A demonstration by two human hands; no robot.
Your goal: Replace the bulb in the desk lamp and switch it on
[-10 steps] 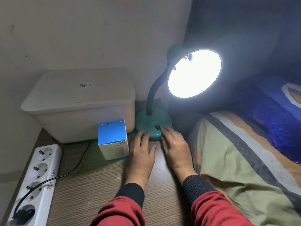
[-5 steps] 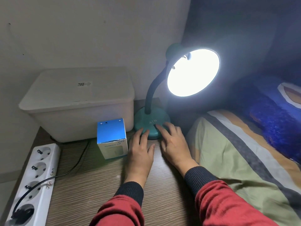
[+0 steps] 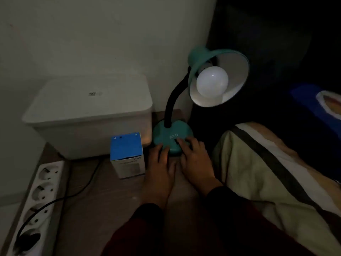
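Unlit bulb [image 3: 212, 84] in desk lamp [image 3: 217, 74] at worktop's far edge, right hand [image 3: 195, 156] fingertips on base switch [image 3: 178, 140], left hand [image 3: 160, 163] flat alongside, both open, empty.

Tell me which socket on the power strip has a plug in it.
The nearest socket, at the power strip's bottom end, holds the black plug; the three beyond it sit empty.

Lamp base [image 3: 172, 140]: teal, smooth, semi-gloss, plastic look. Gooseneck [image 3: 174, 100]: black, matt. Shade [image 3: 199, 56]: teal outside, glossy white inside. Bulb [image 3: 212, 82]: frosted, smooth, small glint at 12 o'clock. Storage box [image 3: 88, 115]: white matt plastic. Bulb carton [image 3: 127, 154]: blue-and-white printed cardboard. Desk [image 3: 88, 209]: wood-grain, matt. Power strip [image 3: 35, 200]: white smooth plastic. Blanket [image 3: 267, 182]: striped cloth, soft.
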